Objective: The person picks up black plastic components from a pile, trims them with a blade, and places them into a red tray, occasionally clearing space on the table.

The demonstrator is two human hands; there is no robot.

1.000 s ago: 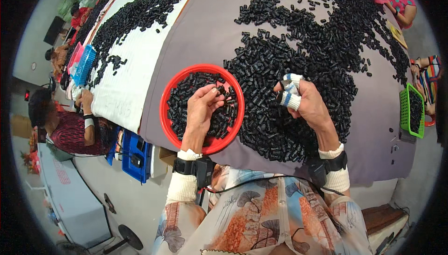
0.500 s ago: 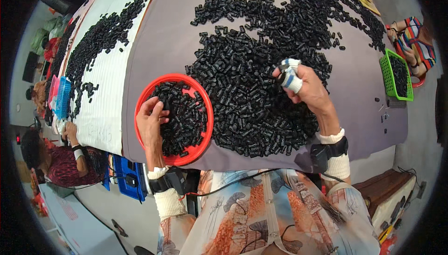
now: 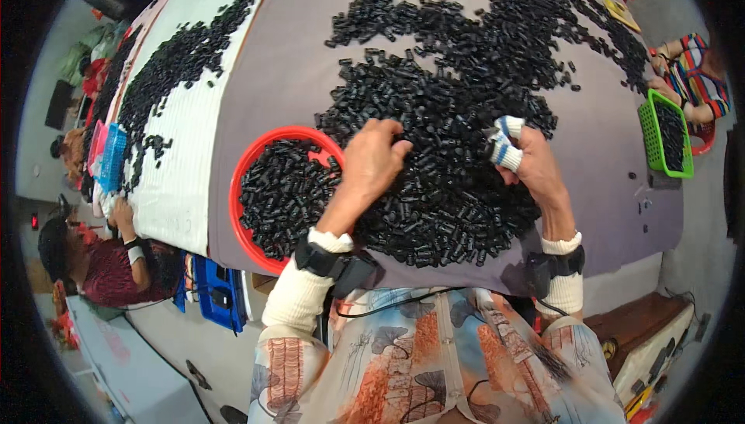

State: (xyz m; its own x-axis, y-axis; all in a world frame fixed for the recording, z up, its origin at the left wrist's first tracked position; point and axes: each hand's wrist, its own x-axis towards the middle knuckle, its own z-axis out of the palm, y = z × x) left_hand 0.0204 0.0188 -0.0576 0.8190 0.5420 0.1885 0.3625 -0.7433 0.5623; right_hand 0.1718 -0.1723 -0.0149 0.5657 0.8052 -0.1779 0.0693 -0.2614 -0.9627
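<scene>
Small black cylindrical plastic pieces lie in a large pile (image 3: 442, 214) on the grey cloth in front of me. My left hand (image 3: 372, 161) is over the pile's left part, thumb apart from the bent fingers, with nothing visible between them. To its right, my right hand (image 3: 531, 161) hovers above the pile with its fingers closed. White and blue striped covers wrap some of its fingers; whatever they grip is too small or hidden to name. Left of the pile stands a round red basin (image 3: 237, 195), holding many of the same pieces; my left forearm crosses its right rim.
A co-worker in striped clothing (image 3: 687, 74) sits at the far right by a green basket (image 3: 653, 140) of black pieces. Another person (image 3: 116, 265) works at the left beside a blue basket (image 3: 113, 161). More pieces lie on the white cloth (image 3: 182, 160).
My left hand has left the red basin and moved right onto the pile. My right hand remains closed above the pile, shifted slightly in view.
</scene>
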